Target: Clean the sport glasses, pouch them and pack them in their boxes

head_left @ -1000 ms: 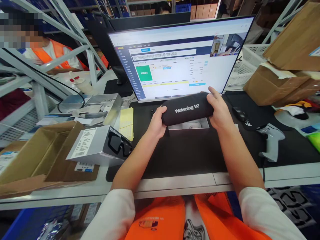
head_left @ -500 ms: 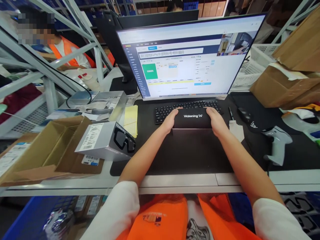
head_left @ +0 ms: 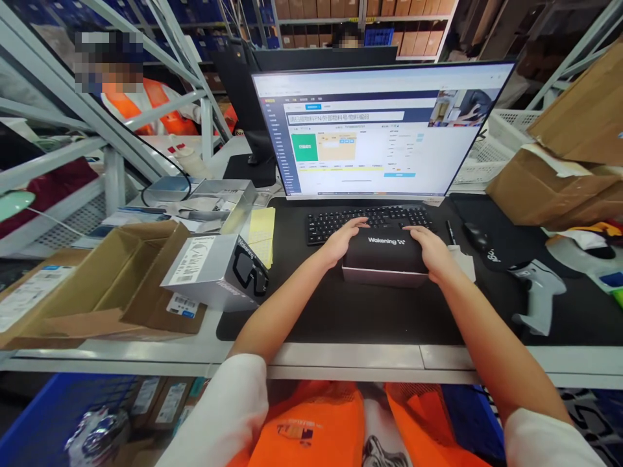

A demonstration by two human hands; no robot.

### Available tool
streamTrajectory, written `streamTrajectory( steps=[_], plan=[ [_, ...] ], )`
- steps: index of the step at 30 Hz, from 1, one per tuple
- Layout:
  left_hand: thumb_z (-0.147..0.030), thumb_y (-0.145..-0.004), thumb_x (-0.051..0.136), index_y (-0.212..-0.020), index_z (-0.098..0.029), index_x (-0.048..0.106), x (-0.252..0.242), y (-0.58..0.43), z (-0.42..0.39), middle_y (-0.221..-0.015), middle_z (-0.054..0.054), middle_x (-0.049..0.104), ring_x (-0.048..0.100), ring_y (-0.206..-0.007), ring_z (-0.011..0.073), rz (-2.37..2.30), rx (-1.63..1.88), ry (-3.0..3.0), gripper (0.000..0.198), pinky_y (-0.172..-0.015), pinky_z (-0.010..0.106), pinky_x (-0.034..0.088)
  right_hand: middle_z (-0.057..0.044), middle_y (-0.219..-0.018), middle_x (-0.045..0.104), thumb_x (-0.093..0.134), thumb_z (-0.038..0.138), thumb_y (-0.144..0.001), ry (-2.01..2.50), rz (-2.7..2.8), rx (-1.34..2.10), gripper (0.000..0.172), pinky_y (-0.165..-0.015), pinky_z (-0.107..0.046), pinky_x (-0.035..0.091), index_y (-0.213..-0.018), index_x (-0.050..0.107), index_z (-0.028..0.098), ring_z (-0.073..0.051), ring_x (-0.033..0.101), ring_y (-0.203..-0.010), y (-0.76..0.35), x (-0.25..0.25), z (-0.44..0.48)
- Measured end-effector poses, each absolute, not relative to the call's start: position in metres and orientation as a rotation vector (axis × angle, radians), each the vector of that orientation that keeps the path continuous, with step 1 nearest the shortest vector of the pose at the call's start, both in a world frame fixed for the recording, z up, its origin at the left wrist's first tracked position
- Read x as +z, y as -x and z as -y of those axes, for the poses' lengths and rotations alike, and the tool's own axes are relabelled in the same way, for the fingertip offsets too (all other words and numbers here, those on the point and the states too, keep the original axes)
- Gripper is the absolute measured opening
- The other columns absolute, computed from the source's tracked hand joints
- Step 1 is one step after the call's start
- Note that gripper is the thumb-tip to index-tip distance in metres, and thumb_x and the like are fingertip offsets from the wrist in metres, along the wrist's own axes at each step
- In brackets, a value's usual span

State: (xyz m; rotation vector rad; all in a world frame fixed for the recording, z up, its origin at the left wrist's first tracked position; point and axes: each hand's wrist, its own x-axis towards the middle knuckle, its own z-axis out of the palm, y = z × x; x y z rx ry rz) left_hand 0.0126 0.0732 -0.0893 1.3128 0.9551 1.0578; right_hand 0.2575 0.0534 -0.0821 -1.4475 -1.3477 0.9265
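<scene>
Long black case with white Wakening lettering (head_left: 389, 245), up in the air a second ago, now sits in the open pale grey rectangular box (head_left: 379, 276) between the hands, top above the front rim. Left hand (head_left: 341, 242) and right hand (head_left: 431, 251) cup opposite ends; can't tell if clamped on case or box. Black keyboard (head_left: 325, 227), nearly hidden earlier, shows just beyond the grip.

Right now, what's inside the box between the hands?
A black Wakening case is at the top of the box, the left hand and right hand at its ends. Whatever lies beneath the case is covered; seating depth unclear.
</scene>
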Motion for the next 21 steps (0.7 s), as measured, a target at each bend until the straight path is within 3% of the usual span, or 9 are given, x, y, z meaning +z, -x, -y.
streamTrajectory(
  steps=[6,10,13,16,18,21],
  plan=[
    [-0.034,-0.094,0.052,-0.125,-0.026,0.070,-0.076,-0.007,-0.064,-0.137,0.003,0.067,0.055,-0.136,0.0219,-0.797,0.757,-1.794,0.036,-0.123,0.038,0.033,-0.008,-0.116,0.074,0.051,0.046,-0.087,1.522,1.521,0.812,0.038,-0.104,-0.048,0.047,-0.105,0.075,0.022,-0.030,0.064,-0.113,-0.283,-0.093,-0.015],
    [-0.043,-0.096,0.052,-0.123,-0.023,0.070,-0.085,-0.011,-0.069,-0.136,0.006,0.067,0.059,-0.131,0.0222,-0.928,0.796,-1.899,0.038,-0.120,0.037,0.038,-0.013,-0.121,0.070,0.051,0.045,-0.089,1.552,1.706,0.567,0.045,-0.107,-0.048,0.046,-0.118,0.071,0.018,-0.030,0.063,-0.115,-0.281,-0.099,-0.014],
    [-0.048,-0.098,0.049,-0.121,-0.022,0.070,-0.087,-0.013,-0.068,-0.135,0.009,0.068,0.062,-0.127,0.0253,-1.136,0.811,-1.935,0.041,-0.115,0.039,0.042,-0.013,-0.117,0.069,0.049,0.039,-0.090,1.523,1.808,0.510,0.040,-0.108,-0.047,0.045,-0.115,0.072,0.018,-0.029,0.063,-0.114,-0.277,-0.101,-0.017],
    [-0.061,-0.094,0.050,-0.097,-0.020,0.075,-0.078,-0.003,-0.064,-0.107,0.012,0.077,0.068,-0.112,0.0313,-1.352,0.763,-1.977,0.048,-0.107,0.043,0.045,-0.013,-0.118,0.070,0.047,0.040,-0.094,1.501,1.882,0.478,0.039,-0.108,-0.046,0.046,-0.113,0.073,0.019,-0.029,0.063,-0.116,-0.278,-0.102,-0.017],
    [-0.065,-0.092,0.051,-0.086,-0.021,0.074,-0.068,0.009,-0.062,-0.080,0.009,0.075,0.073,-0.089,0.0291,-1.399,0.677,-1.977,0.050,-0.094,0.039,0.051,-0.013,-0.119,0.070,0.046,0.043,-0.095,1.497,1.906,0.463,0.041,-0.107,-0.047,0.046,-0.116,0.072,0.019,-0.029,0.063,-0.117,-0.281,-0.103,-0.015],
    [-0.052,-0.087,0.061,-0.105,-0.022,0.075,-0.057,0.025,-0.062,-0.062,0.000,0.069,0.067,-0.057,0.0207,-1.217,0.475,-1.909,0.038,-0.070,0.030,0.052,-0.014,-0.122,0.070,0.044,0.045,-0.097,1.498,1.922,0.444,0.044,-0.108,-0.047,0.046,-0.119,0.070,0.018,-0.029,0.063,-0.119,-0.283,-0.105,-0.013]
  ],
)
